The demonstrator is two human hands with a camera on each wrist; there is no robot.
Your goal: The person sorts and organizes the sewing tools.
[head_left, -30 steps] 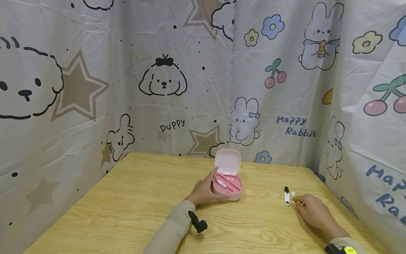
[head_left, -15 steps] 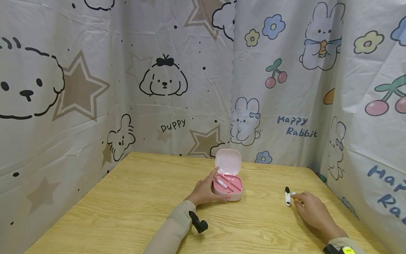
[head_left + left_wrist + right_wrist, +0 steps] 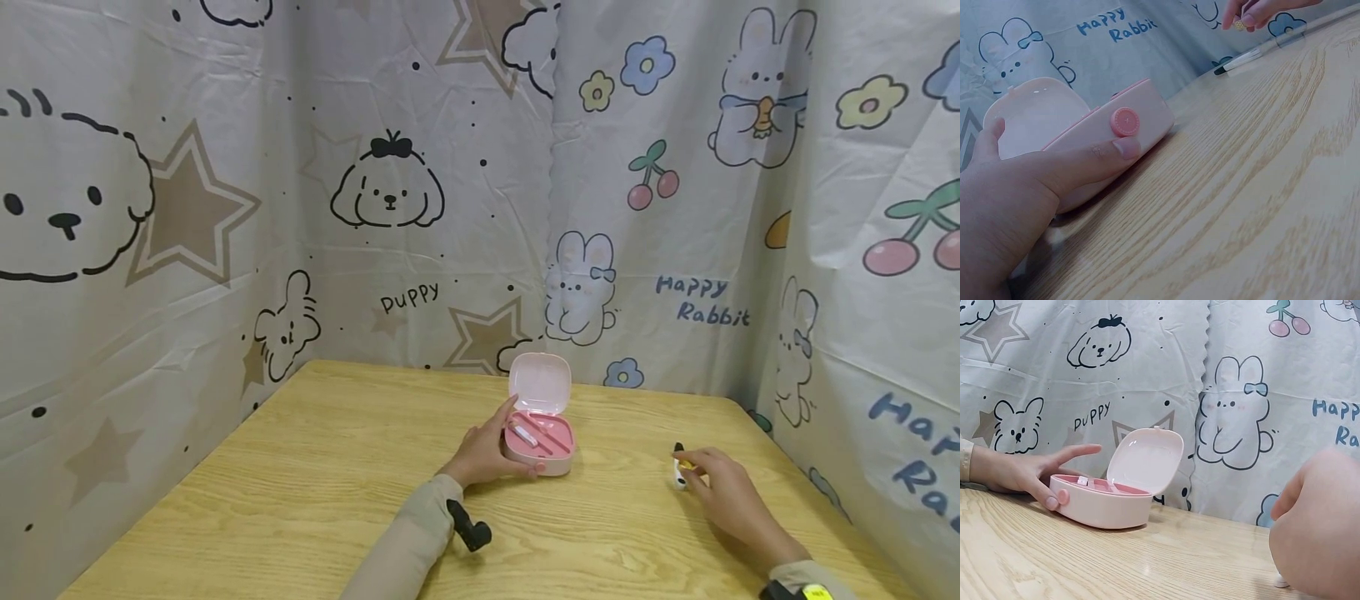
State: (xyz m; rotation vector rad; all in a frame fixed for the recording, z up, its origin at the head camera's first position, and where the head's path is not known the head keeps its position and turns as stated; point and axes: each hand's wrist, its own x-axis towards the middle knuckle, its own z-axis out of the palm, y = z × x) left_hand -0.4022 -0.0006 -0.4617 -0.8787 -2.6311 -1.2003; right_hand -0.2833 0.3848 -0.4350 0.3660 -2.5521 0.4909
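My left hand (image 3: 480, 452) grips the left side of a small pink hinged case (image 3: 558, 467), its lid raised. In the left wrist view the thumb lies on the front wall beside a round pink knob (image 3: 1125, 121). Inside the case, a short white stick-like piece (image 3: 524, 434) lies in a slanted slot. Off to the right, my right hand (image 3: 723, 493) pinches a tiny yellow thing (image 3: 686, 464) between thumb and fingertips; what it is I cannot tell. Partly beneath those fingertips lies a slim white piece (image 3: 1242, 60) with a dark end.
The case stands on a wood-grain table (image 3: 375, 425). Printed curtains (image 3: 390, 250) hang close behind the table and along both sides. A black wrist mount (image 3: 468, 527) sticks out from the left sleeve.
My right hand has shifted left with the yellow thing, from beside the slim white piece to over it. A tiny white bit beside it is now hidden. The left hand stays on the case.
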